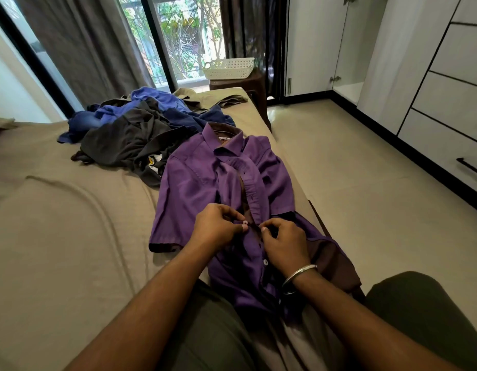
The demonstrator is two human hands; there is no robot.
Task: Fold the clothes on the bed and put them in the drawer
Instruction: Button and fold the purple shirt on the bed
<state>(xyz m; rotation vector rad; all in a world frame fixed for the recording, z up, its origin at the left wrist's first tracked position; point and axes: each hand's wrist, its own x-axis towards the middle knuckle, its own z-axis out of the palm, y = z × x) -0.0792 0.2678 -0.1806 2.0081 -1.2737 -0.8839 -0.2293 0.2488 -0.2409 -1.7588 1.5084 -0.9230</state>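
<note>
While I look down through the head camera, I see my left hand (217, 226) pinching a white button (245, 223) with the edge of the purple shirt (194, 188), and my right hand (284, 243) pinching the other front edge, the placket (254, 194), just beside it. So both grips are narrow and closed on cloth, almost touching each other over the middle of the shirt. The shirt lies flat on the bed (58, 250), its collar (222, 135) far beyond my hands and its lower part toward my body, hanging partly over the bed edge near my knees. One more white button (265, 261) shows below my right hand and seems already closed; above my hands the front is open up to the collar.

I judge the task is only at its beginning. This shirt is being buttoned, not yet folded. Beyond my left hand, and past the shirt's shoulder, a pile of clothes (130, 129) in blue, navy and dark grey waits unfolded. No folded piece is visible anywhere on the bed. Far to the right of my right hand, across the floor, stand the white drawers (446, 145), and all that I can see are closed. On a stool beyond the bed sits a white basket (229, 68). Everything is left: finishing the buttons, folding each piece, carrying them to the drawer.
</note>
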